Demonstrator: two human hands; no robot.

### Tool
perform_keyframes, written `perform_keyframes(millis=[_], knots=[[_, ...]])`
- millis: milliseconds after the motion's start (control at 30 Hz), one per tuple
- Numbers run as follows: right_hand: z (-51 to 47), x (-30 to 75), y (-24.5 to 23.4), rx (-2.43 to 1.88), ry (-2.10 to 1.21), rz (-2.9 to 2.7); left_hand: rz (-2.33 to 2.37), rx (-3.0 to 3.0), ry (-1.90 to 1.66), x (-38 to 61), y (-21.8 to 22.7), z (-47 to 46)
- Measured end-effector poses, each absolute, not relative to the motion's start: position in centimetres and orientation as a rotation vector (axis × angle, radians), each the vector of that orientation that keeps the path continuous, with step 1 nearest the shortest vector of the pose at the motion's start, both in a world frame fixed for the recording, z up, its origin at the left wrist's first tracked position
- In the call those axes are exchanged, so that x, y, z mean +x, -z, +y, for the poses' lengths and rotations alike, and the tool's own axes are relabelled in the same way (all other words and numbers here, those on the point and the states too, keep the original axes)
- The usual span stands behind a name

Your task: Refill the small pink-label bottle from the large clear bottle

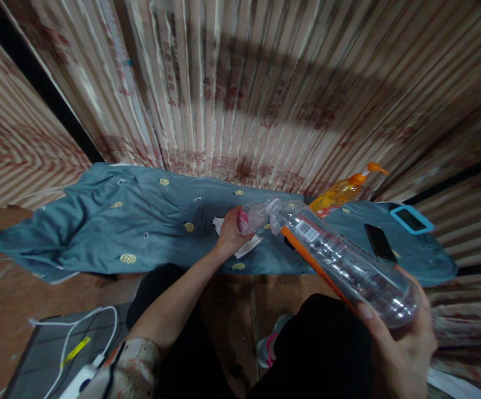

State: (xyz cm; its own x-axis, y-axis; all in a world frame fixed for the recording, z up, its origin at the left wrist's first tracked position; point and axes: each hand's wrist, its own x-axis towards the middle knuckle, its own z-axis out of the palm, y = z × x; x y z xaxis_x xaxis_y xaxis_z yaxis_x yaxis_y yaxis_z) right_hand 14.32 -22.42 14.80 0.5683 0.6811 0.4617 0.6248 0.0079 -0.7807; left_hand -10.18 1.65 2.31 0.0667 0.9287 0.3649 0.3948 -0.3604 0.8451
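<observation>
My left hand (230, 231) is closed around a small clear plastic bottle (258, 216) with a pink part at its near end. My right hand (402, 338) grips a large clear plastic bottle (344, 257) by its base; it has an orange label strip and a white barcode. The large bottle is tilted, its neck pointing left and meeting the small bottle's mouth. I cannot tell whether liquid passes between them. Beneath my left hand, a crumpled white tissue (246, 247) lies on the grey-blue patterned cloth (157, 221).
Behind the large bottle stands an orange pump bottle (338, 194). A dark phone (379, 242) and a blue-framed device (412, 219) lie on the cloth at right. Pleated curtains (232, 100) hang close behind. A white power strip (85, 379) with cables is at lower left.
</observation>
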Motion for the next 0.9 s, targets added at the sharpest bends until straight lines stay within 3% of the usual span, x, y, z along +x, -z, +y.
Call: perform_keyframes(millis=[900], knots=[[-22.61,14.95,-13.97,-1.654,-0.045,-1.136,1.327,1.815,-1.241,-10.25,-2.85,1.47]])
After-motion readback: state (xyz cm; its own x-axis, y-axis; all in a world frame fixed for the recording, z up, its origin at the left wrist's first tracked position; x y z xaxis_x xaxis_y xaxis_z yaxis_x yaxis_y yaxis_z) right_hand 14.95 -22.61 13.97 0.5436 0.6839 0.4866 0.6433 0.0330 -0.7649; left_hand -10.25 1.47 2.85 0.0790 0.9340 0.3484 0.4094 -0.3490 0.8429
